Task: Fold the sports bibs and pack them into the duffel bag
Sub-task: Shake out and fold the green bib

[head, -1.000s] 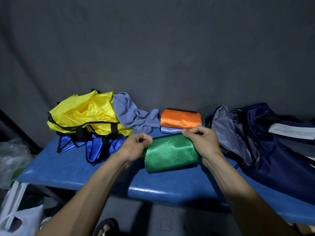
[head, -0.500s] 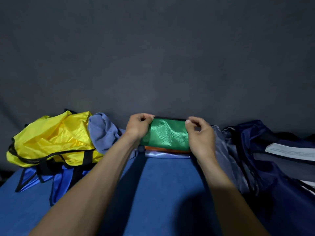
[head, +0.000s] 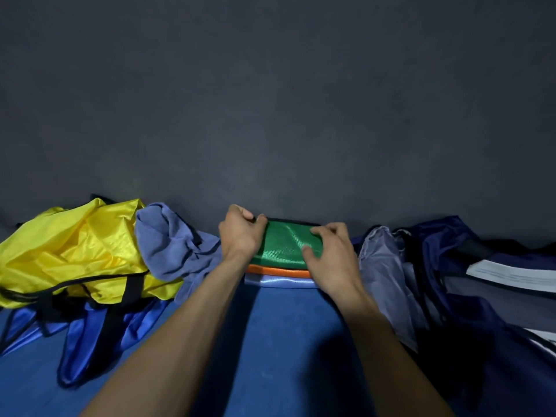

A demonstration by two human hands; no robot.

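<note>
The left hand (head: 240, 236) is curled at the left end of the folded green bib (head: 284, 245), its fingertips pinching the far left corner, while the right hand (head: 329, 254) lies across the bib's right end with fingers bent and spread, thumb on the near part of the cloth, pressing it down. The green bib sits on top of a small stack at the far edge of the blue desk (head: 285, 341), against the dark wall: under it shows the near edge of a folded orange bib (head: 278, 270), and under that a folded pale blue bib (head: 279, 281). The green bib lies flat with its long axis running left to right along the desk's far edge, a black trimmed edge toward the wall. The step in hand looks like setting and squaring this bib on the stack; folding of it seems done. Next, I judge, the hands must let go without dragging the slippery fabric askew, then reach to the far left part of the desk, where a crumpled yellow bib (head: 72, 251) lies over a royal blue bib (head: 87, 335) with black trim, both unfolded, beside a bunched grey-blue cloth (head: 174, 248). At the right end of the desk the navy duffel bag (head: 469, 296) lies slack and open, a grey lining showing and white paper (head: 511, 273) on it; nothing from the stack is packed yet.
</note>
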